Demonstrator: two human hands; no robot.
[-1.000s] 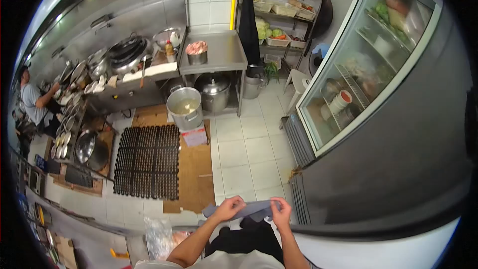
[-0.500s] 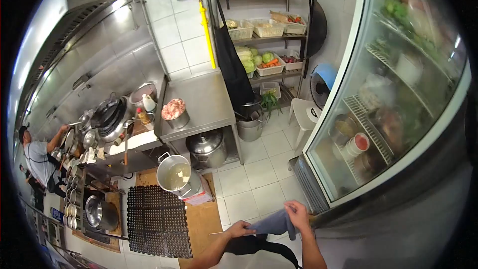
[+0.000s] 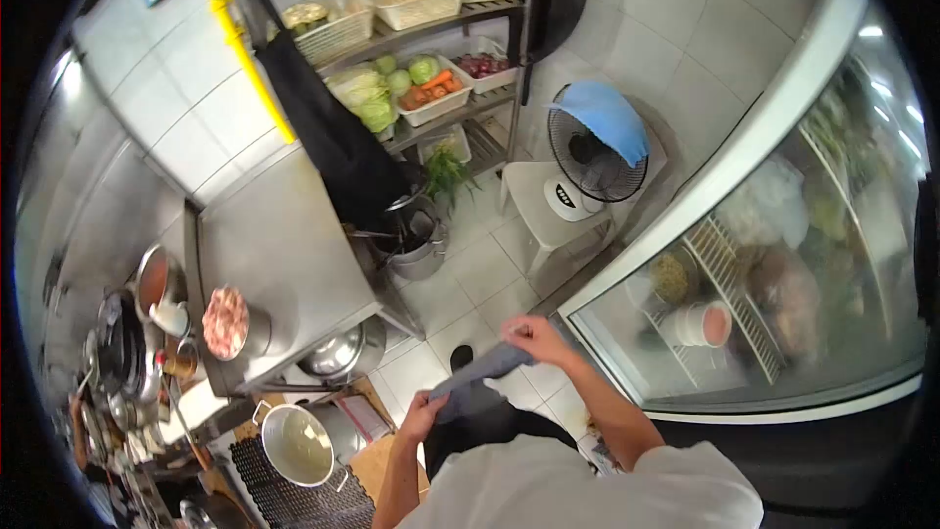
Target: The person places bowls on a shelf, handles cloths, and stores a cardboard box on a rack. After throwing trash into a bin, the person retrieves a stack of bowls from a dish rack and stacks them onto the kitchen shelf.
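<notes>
The head view looks forward and down on the nearby left hand (image 3: 421, 415) and right hand (image 3: 544, 341).

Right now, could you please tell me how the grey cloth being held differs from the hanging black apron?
Colour: the grey cloth is bluish grey; the black apron is dark all over.
Pose: the cloth stretches slantwise between the left grip and right grip; the apron hangs lengthwise, unheld.
Size: the apron looks longer, though farther from the camera; the cloth shows as a short strip.
Both look like soft fabric.
</notes>
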